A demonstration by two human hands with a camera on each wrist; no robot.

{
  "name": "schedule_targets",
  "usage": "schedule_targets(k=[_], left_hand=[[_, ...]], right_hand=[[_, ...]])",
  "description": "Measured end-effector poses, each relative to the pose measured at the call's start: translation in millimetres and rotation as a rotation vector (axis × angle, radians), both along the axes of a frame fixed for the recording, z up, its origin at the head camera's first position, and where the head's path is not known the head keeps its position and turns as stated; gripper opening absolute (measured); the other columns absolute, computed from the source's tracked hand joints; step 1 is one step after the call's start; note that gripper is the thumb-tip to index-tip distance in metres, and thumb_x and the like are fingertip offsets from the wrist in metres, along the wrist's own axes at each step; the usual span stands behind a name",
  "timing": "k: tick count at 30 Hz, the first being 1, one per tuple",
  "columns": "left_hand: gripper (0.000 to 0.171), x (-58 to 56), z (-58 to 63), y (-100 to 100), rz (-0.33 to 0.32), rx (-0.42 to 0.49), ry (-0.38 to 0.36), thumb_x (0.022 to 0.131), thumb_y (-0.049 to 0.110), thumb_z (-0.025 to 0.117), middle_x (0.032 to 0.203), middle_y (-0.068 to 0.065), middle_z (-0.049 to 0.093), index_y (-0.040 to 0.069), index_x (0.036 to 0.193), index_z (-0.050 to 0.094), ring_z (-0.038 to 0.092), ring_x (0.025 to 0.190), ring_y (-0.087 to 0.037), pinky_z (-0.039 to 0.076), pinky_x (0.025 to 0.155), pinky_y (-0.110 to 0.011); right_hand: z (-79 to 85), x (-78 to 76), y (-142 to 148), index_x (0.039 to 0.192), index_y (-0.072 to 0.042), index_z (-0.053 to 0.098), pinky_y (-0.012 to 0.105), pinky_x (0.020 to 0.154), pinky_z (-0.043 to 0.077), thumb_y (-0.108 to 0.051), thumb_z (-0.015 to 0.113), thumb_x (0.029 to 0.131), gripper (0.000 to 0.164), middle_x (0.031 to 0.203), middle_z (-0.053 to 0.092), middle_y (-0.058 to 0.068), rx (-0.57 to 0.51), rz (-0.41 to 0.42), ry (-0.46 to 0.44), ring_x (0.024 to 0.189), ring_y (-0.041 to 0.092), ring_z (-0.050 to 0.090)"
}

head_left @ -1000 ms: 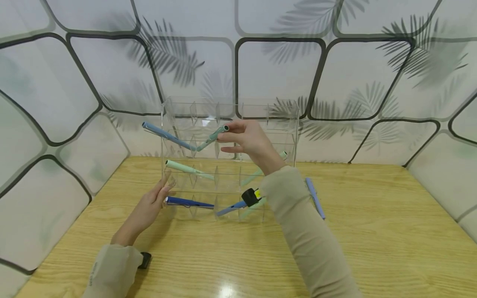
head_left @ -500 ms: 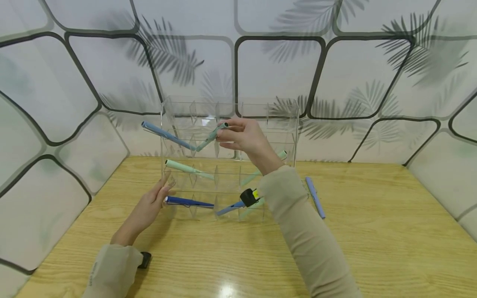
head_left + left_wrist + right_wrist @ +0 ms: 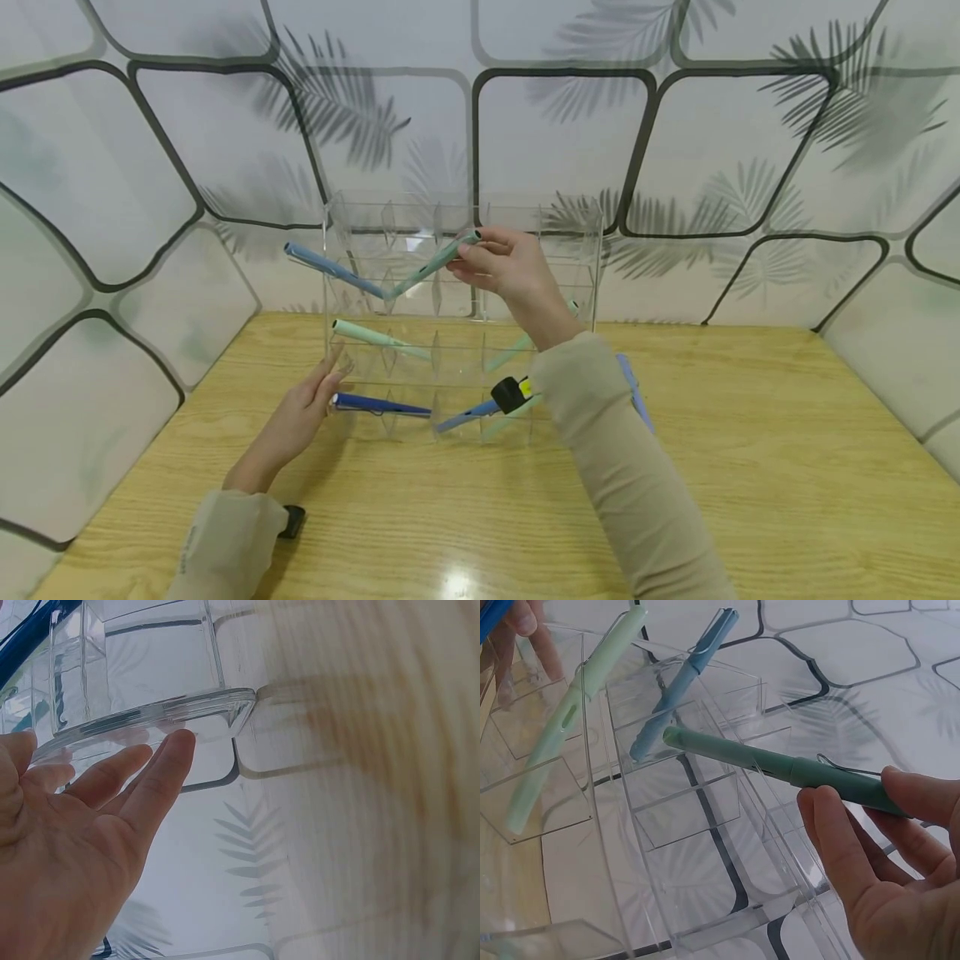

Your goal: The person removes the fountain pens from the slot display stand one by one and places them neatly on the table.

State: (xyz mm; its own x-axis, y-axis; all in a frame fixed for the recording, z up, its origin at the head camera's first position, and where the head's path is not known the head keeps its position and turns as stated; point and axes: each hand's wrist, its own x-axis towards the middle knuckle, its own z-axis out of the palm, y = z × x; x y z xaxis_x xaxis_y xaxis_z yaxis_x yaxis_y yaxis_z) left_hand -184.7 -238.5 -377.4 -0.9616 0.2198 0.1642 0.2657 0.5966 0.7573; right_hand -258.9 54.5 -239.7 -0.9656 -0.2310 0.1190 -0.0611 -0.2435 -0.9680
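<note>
A clear acrylic pen rack [image 3: 459, 379] with tiered, divided compartments stands upright on the table. My right hand [image 3: 517, 262] pinches a teal-green fountain pen [image 3: 757, 759] near its capped end, thumb on one side and fingers on the other. The pen slants over the second tier from the top, its lower end close to that of a blue pen [image 3: 330, 268] leaning left there. At the rack's left side is my left hand [image 3: 294, 421]; in the left wrist view its fairly straight fingers [image 3: 161, 780] touch the clear side panel.
Lower tiers hold a pale green pen [image 3: 363, 335], another pale green pen [image 3: 510, 352], a dark blue pen [image 3: 381, 406] and a mid-blue pen [image 3: 467, 415]. A periwinkle pen [image 3: 639, 402] lies on the wooden table [image 3: 757, 467], partly behind the right sleeve. A patterned backdrop [image 3: 562, 150] stands behind.
My right hand first shifts slightly, then moves up and right with the teal-green pen's upper end; more of the pen shows. The left hand stays at the rack's side.
</note>
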Motion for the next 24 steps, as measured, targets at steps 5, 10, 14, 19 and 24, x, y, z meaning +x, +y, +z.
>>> schedule_targets(k=[5, 10, 14, 19, 24], left_hand=[[0.055, -0.2, 1.0, 0.4, 0.003, 0.014, -0.003, 0.114, 0.022, 0.031, 0.126, -0.036, 0.061, 0.008, 0.164, 0.012, 0.041, 0.070, -0.023, 0.036, 0.060, -0.036], [0.055, -1.4, 1.6, 0.4, 0.005, 0.005, 0.002, 0.114, 0.022, 0.031, 0.126, -0.035, 0.062, 0.006, 0.163, 0.013, 0.044, 0.071, -0.025, 0.038, 0.061, -0.035], [0.054, -2.2, 0.8, -0.3, 0.000, -0.018, 0.010, 0.114, 0.023, 0.030, 0.127, -0.034, 0.061, 0.005, 0.163, 0.013, 0.050, 0.076, -0.026, 0.042, 0.067, -0.038], [0.054, -1.3, 0.6, -0.6, -0.009, -0.025, 0.004, 0.115, 0.022, 0.029, 0.129, -0.033, 0.061, 0.003, 0.163, 0.013, 0.051, 0.076, -0.026, 0.044, 0.070, -0.041], [0.055, -1.0, 0.9, 0.6, -0.003, -0.023, -0.004, 0.114, 0.024, 0.030, 0.128, -0.033, 0.062, 0.002, 0.162, 0.014, 0.049, 0.075, -0.025, 0.043, 0.070, -0.041]], right_hand=[[2.0, 0.5, 5.1, 0.128, 0.012, 0.059, 0.034, 0.090, 0.054, 0.004, 0.059, 0.100, 0.029, 0.107, 0.067, 0.016, -0.050, -0.018, -0.001, 0.093, 0.024, 0.070], [2.3, 1.6, 11.2, 0.111, 0.005, 0.065, 0.037, 0.092, 0.054, 0.003, 0.060, 0.100, 0.012, 0.102, 0.068, 0.014, -0.086, -0.023, 0.022, 0.092, 0.024, 0.070], [0.3, 2.6, 18.0, 0.107, 0.001, 0.067, 0.040, 0.094, 0.052, 0.003, 0.060, 0.100, 0.009, 0.102, 0.069, 0.014, -0.107, -0.016, 0.031, 0.094, 0.025, 0.070], [-0.9, 4.4, 25.4, 0.112, 0.003, 0.065, 0.038, 0.094, 0.053, 0.002, 0.060, 0.101, 0.013, 0.101, 0.070, 0.012, -0.133, -0.013, 0.028, 0.094, 0.024, 0.070], [-0.3, 5.6, 34.1, 0.114, 0.005, 0.065, 0.037, 0.093, 0.053, 0.002, 0.059, 0.101, 0.014, 0.097, 0.072, 0.009, -0.157, -0.016, 0.039, 0.092, 0.021, 0.071]])
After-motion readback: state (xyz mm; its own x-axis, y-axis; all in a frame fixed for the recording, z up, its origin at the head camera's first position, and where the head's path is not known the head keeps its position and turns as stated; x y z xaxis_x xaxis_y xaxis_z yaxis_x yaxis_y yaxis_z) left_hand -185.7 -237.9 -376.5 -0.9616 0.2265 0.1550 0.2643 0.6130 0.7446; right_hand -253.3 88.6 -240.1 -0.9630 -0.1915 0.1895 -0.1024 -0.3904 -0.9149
